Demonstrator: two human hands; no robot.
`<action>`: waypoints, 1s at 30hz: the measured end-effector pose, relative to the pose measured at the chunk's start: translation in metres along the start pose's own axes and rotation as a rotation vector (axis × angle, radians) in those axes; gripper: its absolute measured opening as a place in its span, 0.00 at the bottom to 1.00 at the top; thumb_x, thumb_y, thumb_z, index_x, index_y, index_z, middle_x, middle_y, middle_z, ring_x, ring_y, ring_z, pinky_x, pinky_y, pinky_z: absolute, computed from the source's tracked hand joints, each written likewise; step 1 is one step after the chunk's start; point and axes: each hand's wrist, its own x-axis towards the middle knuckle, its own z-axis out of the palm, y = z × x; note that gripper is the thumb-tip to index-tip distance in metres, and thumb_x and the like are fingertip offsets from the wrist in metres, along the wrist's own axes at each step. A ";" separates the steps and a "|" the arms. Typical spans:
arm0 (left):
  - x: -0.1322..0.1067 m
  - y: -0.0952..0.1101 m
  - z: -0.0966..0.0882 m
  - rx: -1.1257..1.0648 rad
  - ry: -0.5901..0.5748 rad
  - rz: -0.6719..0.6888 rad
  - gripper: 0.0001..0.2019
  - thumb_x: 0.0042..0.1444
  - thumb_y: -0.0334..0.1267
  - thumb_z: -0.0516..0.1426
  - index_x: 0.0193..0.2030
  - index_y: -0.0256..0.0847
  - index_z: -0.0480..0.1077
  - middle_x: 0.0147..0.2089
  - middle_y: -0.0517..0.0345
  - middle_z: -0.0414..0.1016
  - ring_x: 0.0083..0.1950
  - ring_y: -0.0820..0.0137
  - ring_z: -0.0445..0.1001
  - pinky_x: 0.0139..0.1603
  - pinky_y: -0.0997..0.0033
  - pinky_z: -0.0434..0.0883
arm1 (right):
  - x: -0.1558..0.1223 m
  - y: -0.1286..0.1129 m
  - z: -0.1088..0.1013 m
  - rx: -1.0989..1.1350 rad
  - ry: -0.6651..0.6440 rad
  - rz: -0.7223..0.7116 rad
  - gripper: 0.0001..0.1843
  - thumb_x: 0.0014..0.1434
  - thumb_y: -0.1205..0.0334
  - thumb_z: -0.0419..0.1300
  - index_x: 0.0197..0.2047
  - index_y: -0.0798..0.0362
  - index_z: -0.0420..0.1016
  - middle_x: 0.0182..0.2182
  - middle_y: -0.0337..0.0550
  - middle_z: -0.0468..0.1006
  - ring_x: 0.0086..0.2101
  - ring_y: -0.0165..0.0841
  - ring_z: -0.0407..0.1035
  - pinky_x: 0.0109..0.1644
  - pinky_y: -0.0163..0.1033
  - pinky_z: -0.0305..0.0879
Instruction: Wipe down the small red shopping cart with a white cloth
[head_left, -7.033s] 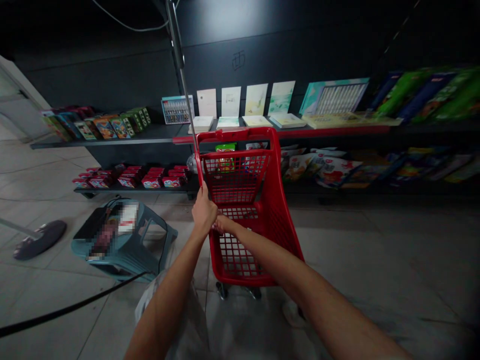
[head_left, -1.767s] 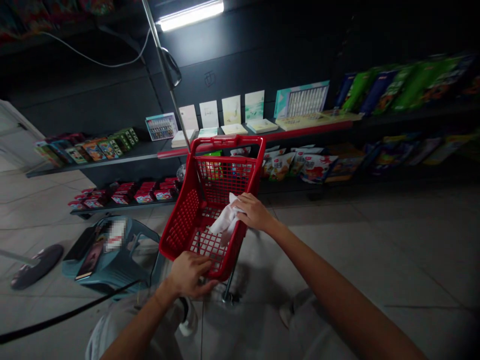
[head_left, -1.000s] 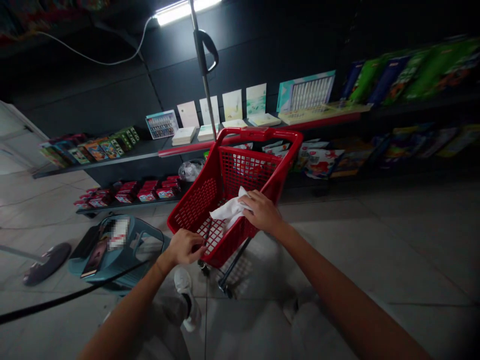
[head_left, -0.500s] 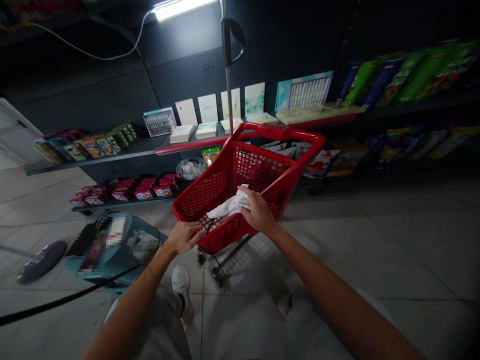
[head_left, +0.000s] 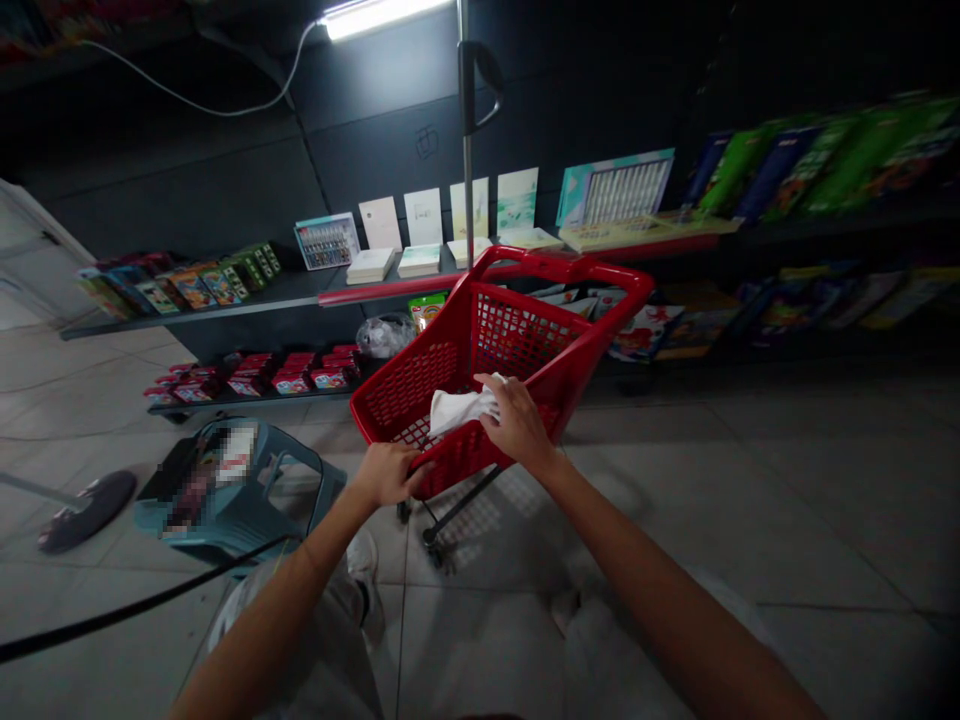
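A red plastic shopping cart [head_left: 409, 385] with perforated walls stands in front of me, its handle at the far right. My left hand [head_left: 388, 473] grips the cart's near rim at the front corner, fingers curled over the edge. My right hand [head_left: 516, 420] is closed on a crumpled white cloth [head_left: 454, 410] at the near side of the basket. The cloth's loose end hangs toward the left inside the basket. My right fingertips are partly hidden in its folds.
Behind the cart runs a dark shelf [head_left: 289, 292] with books [head_left: 420, 260], boxed sets and snack packs. A blue-grey plastic stool [head_left: 262, 490] with items on it stands at left, near a round stand base [head_left: 88, 512]. A black cable [head_left: 142, 603] crosses the lower left.
My left hand has slid slightly right and up along the rim, its fingers now curled over it. The cloth's loose end has shifted right and bunched up. The view has shifted slightly.
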 end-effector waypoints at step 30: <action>-0.007 -0.013 0.014 -0.064 0.142 -0.013 0.21 0.71 0.48 0.50 0.29 0.41 0.71 0.30 0.56 0.78 0.32 0.70 0.74 0.32 0.68 0.58 | 0.013 0.021 -0.016 -0.064 -0.035 0.287 0.15 0.59 0.61 0.61 0.51 0.50 0.73 0.49 0.51 0.77 0.50 0.46 0.72 0.54 0.48 0.73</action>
